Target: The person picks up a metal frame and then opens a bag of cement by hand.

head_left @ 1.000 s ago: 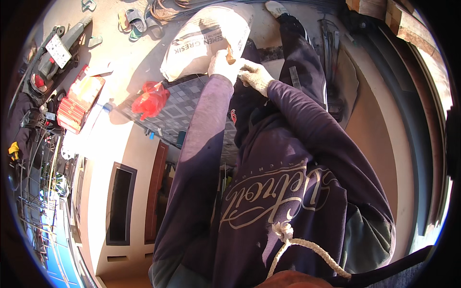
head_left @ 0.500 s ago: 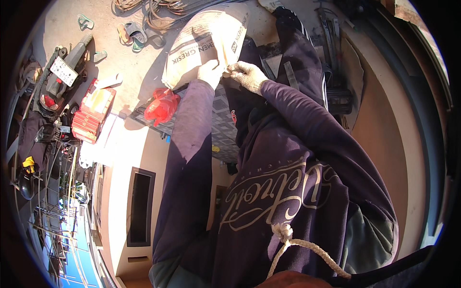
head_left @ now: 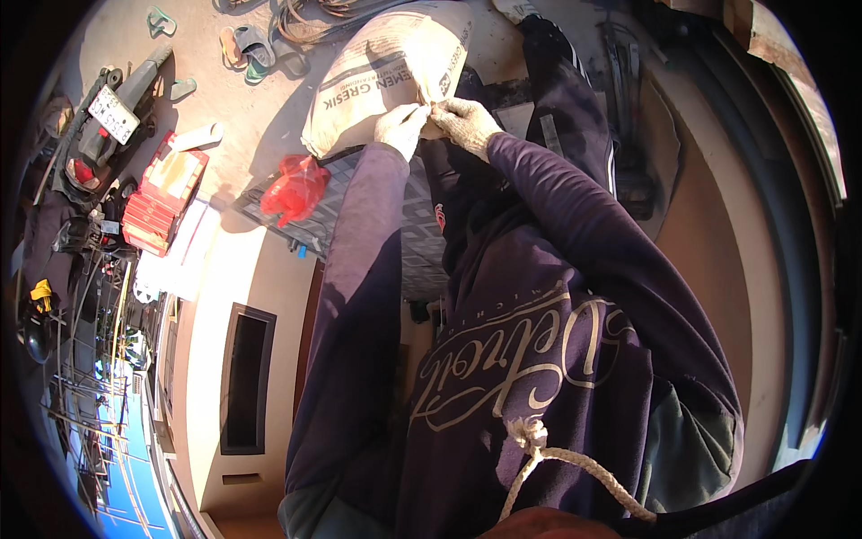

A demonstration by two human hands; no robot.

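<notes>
A bulky pale cement sack (head_left: 373, 85) with dark printing lies in front of me on the patterned tiles, its near end bunched into a narrow gathered neck. My left hand (head_left: 403, 128), in a white knit glove, is closed in a pinch at this neck, left of the gather. From the right, my right hand (head_left: 466, 124), gloved the same way, pinches the same gather with thumb and fingers. The fingertips of both hands nearly meet. Whether a tie or string is between them is too small to make out.
Left of the sack sits a crumpled red plastic bag (head_left: 298, 189). Farther left are a red box-like stack (head_left: 166, 202) and a parked motorcycle (head_left: 109, 126). Several sandals (head_left: 256, 52) lie on the ground beyond, near coiled cables (head_left: 314, 22). Long metal tools (head_left: 626, 81) lie to the right.
Both hands have moved slightly away from me, and their fingertips have come closer together at the sack's neck. The view has shifted a little. The sack stays in place.
</notes>
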